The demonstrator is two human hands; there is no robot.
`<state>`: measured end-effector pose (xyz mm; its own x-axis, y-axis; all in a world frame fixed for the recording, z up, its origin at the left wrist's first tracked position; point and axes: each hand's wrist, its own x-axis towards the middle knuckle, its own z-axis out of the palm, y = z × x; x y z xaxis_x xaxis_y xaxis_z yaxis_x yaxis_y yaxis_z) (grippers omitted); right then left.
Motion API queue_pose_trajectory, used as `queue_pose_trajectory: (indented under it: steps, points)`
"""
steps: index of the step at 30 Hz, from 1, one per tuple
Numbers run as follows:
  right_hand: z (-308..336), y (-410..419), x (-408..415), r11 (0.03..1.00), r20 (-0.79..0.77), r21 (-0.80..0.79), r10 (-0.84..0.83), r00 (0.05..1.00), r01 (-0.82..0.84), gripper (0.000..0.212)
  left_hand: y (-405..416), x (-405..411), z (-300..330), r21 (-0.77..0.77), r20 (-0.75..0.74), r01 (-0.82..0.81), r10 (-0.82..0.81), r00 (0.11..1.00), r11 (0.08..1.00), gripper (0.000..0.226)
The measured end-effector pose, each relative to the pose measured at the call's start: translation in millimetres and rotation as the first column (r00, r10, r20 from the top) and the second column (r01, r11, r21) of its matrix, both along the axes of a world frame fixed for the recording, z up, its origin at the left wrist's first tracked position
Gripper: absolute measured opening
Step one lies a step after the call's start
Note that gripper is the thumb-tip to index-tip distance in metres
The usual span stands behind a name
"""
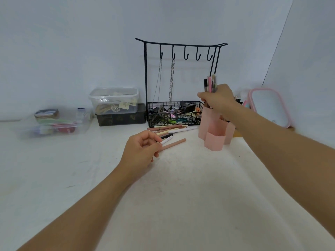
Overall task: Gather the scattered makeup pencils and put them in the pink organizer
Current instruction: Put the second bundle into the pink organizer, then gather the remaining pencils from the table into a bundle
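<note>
Left hand (140, 151) pinches a white pencil (166, 140) on the table (181, 196); a tan pencil (174, 143) lies beside it. Loose pile (172, 129) just beyond remains, roughly half by the look. Right hand (218, 98) grips a bundle (211, 84) over the organizer (214, 131): matte pink plastic, hexagonal cups. Pencils are slim and smooth.

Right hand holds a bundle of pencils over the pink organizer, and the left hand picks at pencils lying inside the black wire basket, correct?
Not quite. In the head view the left hand picks at pencils lying on the white table, in front of the black wire basket. The rest stands.
</note>
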<state>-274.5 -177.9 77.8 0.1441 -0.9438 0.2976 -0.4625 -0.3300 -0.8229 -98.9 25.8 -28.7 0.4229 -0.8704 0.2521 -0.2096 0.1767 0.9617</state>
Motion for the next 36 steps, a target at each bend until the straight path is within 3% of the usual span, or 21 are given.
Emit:
queue_pose_trajectory:
  steps: [4,10,15,18,20,23,26,28,31,33,36]
  points:
    - [-6.9,2.0,-0.9,0.996,-0.058,0.085,0.004,0.998,0.001,0.032,0.2,0.2,0.1,0.002,-0.005,0.001,-0.001,1.000,1.000,0.013]
    - [-5.5,-0.4,-6.8,0.962,0.116,0.262,0.047,0.992,-0.077,0.026,-0.3,-0.2,0.0,0.008,-0.004,-0.002,0.002,1.000,1.000,0.013]
    - [-10.6,-5.8,-7.3,0.973,0.171,0.206,0.069,0.983,-0.104,0.057,0.4,-0.4,0.6,0.012,0.004,-0.003,0.003,1.000,1.000,0.014]
    - [-10.7,-3.6,-8.3,0.994,0.145,0.045,0.092,0.985,-0.099,0.069,0.7,0.1,1.6,0.013,0.001,-0.007,0.007,1.000,1.000,0.014]
    - [-7.5,1.7,-8.7,0.987,0.107,-0.145,0.080,0.991,-0.065,0.072,0.7,0.6,2.0,0.007,0.007,-0.021,0.021,1.000,1.000,0.015]
    - [-3.3,24.3,-3.1,0.833,0.078,-0.553,0.031,0.997,0.018,0.055,-0.5,3.4,2.5,-0.020,0.013,-0.079,0.080,0.997,0.997,0.016]
    - [-4.7,55.8,16.7,0.686,-0.037,-0.723,0.081,0.996,-0.083,0.034,-2.6,9.8,2.3,-0.047,0.012,-0.178,0.179,0.984,0.983,0.016]
    - [-11.0,67.8,33.9,0.721,-0.270,-0.616,0.185,0.945,-0.317,0.025,-3.5,14.9,2.2,-0.060,0.014,-0.254,0.256,0.967,0.965,0.015]
    - [-22.0,64.7,56.7,0.787,-0.568,-0.238,0.363,0.739,-0.570,0.025,-4.1,23.7,1.7,-0.051,0.027,-0.408,0.409,0.912,0.912,0.014]
    - [-30.2,53.4,65.0,0.834,-0.671,-0.110,0.339,0.659,-0.540,0.030,-5.4,28.5,0.1,-0.002,0.042,-0.455,0.454,0.890,0.891,0.016]
    - [-48.1,39.2,67.8,0.905,-0.786,-0.082,0.199,0.585,-0.418,0.038,-7.7,31.1,-2.7,0.091,0.042,-0.412,0.410,0.911,0.906,0.022]
